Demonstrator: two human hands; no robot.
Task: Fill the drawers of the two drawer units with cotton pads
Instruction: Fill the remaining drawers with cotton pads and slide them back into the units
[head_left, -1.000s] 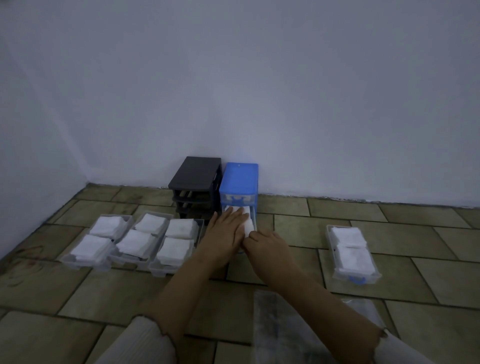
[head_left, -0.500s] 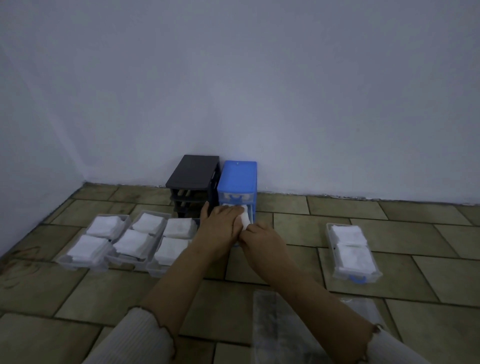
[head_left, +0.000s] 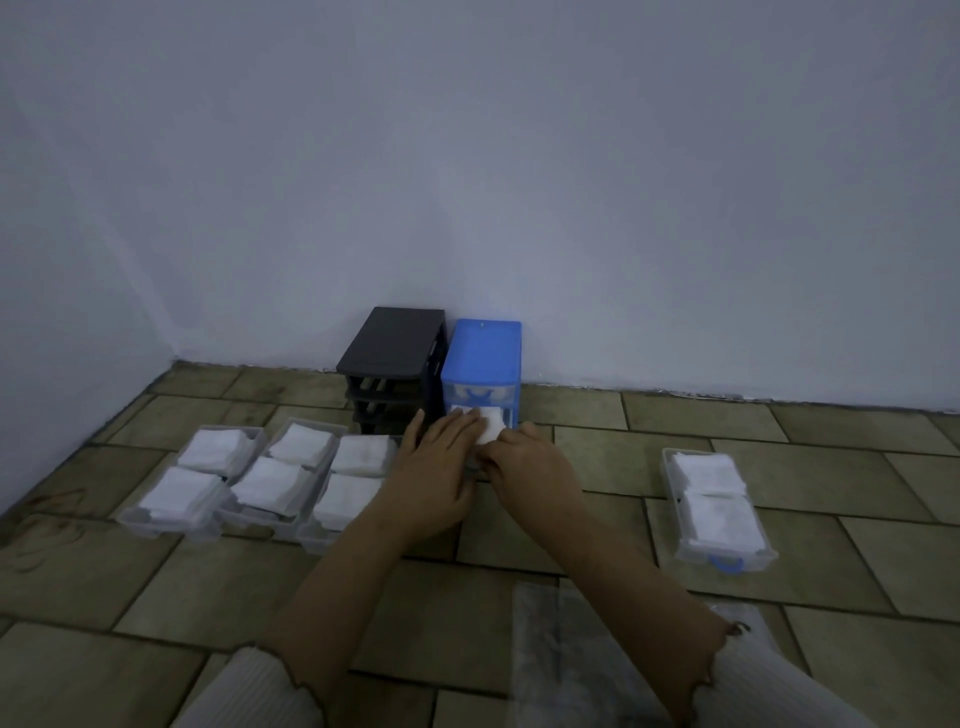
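While a white cotton pad (head_left: 491, 425) is pressed down at the open drawer of the blue drawer unit (head_left: 483, 358), it's touched by the flat left hand (head_left: 436, 470) and pinched by the right hand (head_left: 530, 467). Three filled drawers (head_left: 260, 480) are parked left of that unit, one more (head_left: 714, 501) right.

We reach both bare arms forward, side by side. Our left hand (head_left: 439, 467) lies palm down with its fingers straight and flat, thumb sticking out to the side. Our right hand (head_left: 530, 465) sits just beside it, touching it, fingers bent under. Ribbed white sleeves are pushed up both forearms.
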